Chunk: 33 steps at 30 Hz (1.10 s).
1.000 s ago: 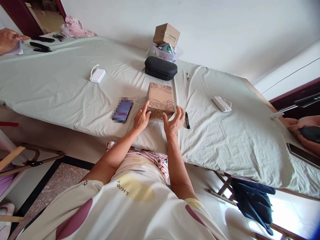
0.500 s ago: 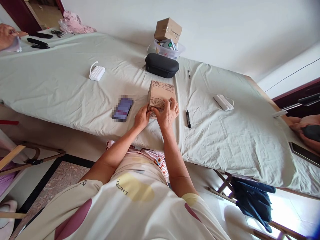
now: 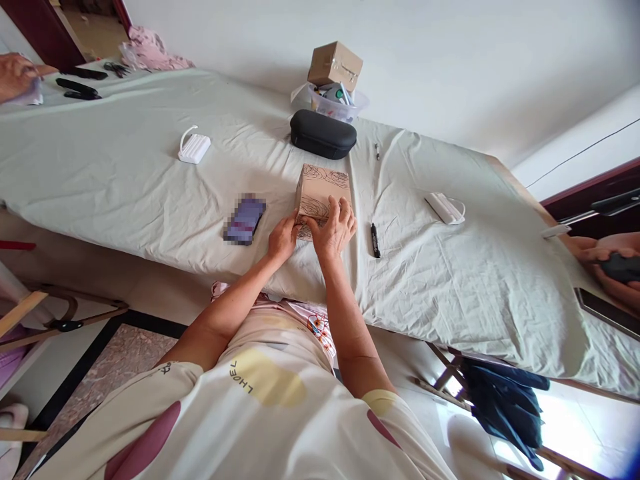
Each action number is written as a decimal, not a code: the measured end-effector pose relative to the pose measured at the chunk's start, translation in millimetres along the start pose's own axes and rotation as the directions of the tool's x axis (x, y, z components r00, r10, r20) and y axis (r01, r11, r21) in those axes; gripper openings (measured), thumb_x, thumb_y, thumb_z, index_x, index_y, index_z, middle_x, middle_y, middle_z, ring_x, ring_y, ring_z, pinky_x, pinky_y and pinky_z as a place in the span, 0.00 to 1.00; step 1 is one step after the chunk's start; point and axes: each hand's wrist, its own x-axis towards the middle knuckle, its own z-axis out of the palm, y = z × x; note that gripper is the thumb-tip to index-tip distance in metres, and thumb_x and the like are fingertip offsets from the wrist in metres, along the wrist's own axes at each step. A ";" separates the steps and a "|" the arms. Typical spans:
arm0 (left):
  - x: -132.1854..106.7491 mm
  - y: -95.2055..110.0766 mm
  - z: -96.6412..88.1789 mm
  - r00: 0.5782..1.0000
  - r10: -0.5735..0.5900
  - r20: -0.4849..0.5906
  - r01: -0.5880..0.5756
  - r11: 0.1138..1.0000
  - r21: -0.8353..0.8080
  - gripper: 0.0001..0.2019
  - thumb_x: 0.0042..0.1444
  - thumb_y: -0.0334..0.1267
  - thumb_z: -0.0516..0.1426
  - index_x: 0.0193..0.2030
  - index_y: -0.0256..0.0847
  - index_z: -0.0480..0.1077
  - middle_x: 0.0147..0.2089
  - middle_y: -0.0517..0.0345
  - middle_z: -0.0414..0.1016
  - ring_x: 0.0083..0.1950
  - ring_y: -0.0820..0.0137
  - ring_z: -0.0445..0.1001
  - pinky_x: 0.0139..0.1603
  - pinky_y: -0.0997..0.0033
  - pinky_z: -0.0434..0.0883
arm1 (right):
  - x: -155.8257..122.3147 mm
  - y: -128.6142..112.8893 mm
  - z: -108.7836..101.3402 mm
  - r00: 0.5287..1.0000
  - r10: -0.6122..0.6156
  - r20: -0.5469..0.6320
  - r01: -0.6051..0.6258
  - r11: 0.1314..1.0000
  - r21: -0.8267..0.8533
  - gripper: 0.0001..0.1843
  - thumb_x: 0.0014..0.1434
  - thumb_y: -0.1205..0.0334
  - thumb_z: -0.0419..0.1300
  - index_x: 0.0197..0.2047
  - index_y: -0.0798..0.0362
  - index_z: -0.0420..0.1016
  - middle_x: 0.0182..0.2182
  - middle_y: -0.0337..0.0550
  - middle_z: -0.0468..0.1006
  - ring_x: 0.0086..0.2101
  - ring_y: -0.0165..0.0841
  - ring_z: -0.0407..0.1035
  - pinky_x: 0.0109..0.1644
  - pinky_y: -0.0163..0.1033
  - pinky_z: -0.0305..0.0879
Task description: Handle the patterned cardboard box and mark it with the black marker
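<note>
A small brown cardboard box with black scribbled loops on it lies on the cloth in front of me. My left hand grips its near left corner, fingers pressed together there. Across the near right part of the box lies my right hand, its bent fingers on the top and its thumb by the near edge. Both hands partly cover the near side. To the right of the box is a black marker; a phone with a blurred screen lies to the left.
Behind the box sit a black zip case and a plastic tub with a carton above it. White power banks lie either side. Other people's hands show at far left and far right.
Both my hands stay on the box with hardly any visible movement. The view has shifted slightly. At the far right, more of another person's fingers show around a dark object.
</note>
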 end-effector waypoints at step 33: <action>-0.4 -1.4 -0.8 0.999 -0.037 -0.036 0.044 0.980 0.196 0.15 0.79 0.45 0.50 0.52 0.40 0.75 0.56 0.42 0.83 0.61 0.57 0.80 0.62 0.63 0.75 | -2.7 80.8 3.6 0.999 0.042 -0.032 -0.010 0.748 0.663 0.26 0.70 0.38 0.59 0.60 0.45 0.81 0.62 0.49 0.81 0.64 0.43 0.74 0.74 0.57 0.69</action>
